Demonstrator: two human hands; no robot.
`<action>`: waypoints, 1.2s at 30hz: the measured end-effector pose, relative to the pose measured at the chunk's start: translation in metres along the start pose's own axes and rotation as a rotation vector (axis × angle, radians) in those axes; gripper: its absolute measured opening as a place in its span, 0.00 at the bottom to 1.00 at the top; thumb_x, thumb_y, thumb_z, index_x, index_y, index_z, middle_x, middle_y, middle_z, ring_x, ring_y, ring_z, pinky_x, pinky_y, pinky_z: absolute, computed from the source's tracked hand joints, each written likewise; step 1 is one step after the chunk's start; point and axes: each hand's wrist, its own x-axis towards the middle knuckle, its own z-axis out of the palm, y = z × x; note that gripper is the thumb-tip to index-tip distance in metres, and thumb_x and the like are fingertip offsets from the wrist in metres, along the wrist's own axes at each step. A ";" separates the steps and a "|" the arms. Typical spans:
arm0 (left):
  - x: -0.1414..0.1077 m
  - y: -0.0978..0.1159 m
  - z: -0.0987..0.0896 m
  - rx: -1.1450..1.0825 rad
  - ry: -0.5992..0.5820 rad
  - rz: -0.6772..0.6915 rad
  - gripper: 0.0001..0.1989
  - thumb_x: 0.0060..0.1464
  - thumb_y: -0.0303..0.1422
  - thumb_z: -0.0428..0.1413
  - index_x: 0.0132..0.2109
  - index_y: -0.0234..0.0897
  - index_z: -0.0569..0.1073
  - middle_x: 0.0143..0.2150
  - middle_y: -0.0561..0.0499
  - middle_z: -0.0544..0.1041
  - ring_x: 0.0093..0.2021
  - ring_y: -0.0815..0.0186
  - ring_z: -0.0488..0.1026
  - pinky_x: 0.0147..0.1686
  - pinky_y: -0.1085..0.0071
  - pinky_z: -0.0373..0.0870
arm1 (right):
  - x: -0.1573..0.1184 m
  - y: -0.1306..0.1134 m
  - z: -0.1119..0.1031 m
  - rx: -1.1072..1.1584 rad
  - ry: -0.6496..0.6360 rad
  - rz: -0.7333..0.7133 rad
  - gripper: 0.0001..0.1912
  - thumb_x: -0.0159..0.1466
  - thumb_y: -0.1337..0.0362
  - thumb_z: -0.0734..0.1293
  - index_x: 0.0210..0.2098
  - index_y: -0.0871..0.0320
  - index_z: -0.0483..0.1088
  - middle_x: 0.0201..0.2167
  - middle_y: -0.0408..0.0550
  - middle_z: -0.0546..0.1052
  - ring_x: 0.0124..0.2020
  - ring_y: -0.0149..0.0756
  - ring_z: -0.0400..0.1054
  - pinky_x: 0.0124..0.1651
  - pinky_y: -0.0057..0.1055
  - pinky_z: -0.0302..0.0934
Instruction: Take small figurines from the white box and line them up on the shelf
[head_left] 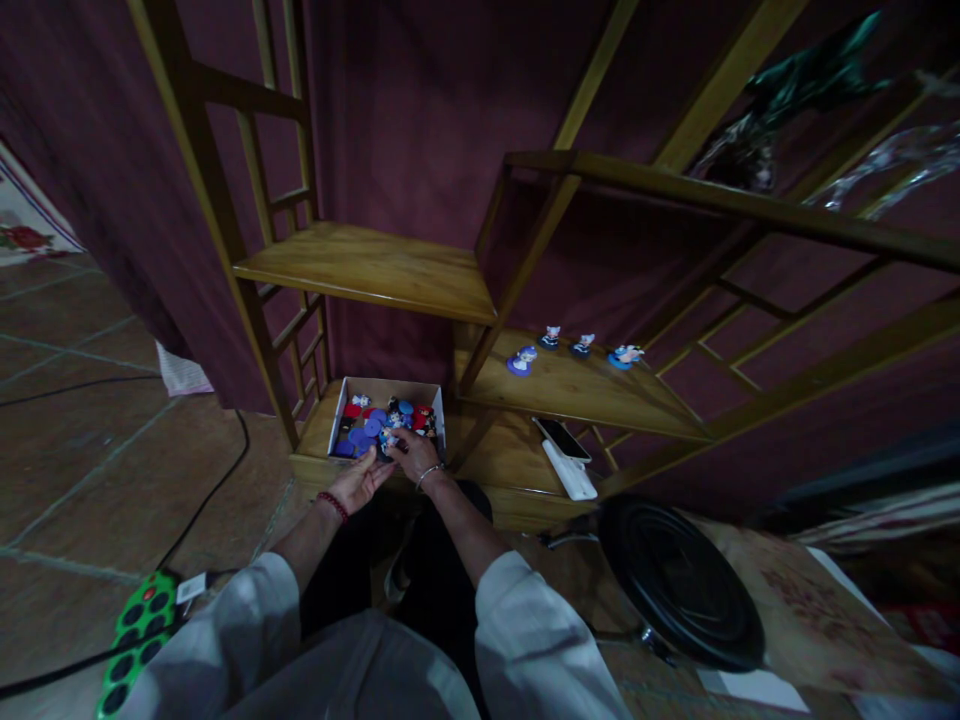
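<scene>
A small figurine [387,438] with a dark base is between my two hands, just over the near edge of a white cardboard box [442,412]. My right hand [414,457] pinches it from the right. My left hand [361,484], palm turned up, has its thumb and fingers at the base from the left and below; some fingers are hidden. Inside the box lie several purple discs [364,435], a white-and-blue figurine [361,400] and red pieces [424,415], jumbled together.
A purple-based figurine [522,361] and several others stand on the right shelf [585,385]. Below it lie a phone [562,438] and a white object [570,470]. A round black stool [681,582] is at right, a green power strip [139,640] on the floor at left.
</scene>
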 end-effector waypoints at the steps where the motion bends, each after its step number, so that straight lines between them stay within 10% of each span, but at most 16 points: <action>1: 0.000 0.000 -0.001 0.003 -0.006 -0.002 0.05 0.50 0.31 0.54 0.33 0.32 0.67 0.31 0.46 0.76 0.37 0.64 0.74 0.46 0.68 0.68 | 0.000 0.000 0.000 -0.003 -0.009 -0.001 0.15 0.53 0.64 0.65 0.41 0.54 0.68 0.33 0.43 0.75 0.33 0.32 0.68 0.39 0.27 0.60; 36: -0.011 -0.003 0.008 0.011 0.004 -0.002 0.05 0.47 0.27 0.56 0.29 0.32 0.67 0.28 0.47 0.75 0.33 0.64 0.75 0.45 0.64 0.69 | -0.010 0.001 0.002 -0.095 -0.057 0.003 0.14 0.54 0.63 0.63 0.41 0.55 0.66 0.32 0.45 0.74 0.33 0.32 0.67 0.36 0.26 0.57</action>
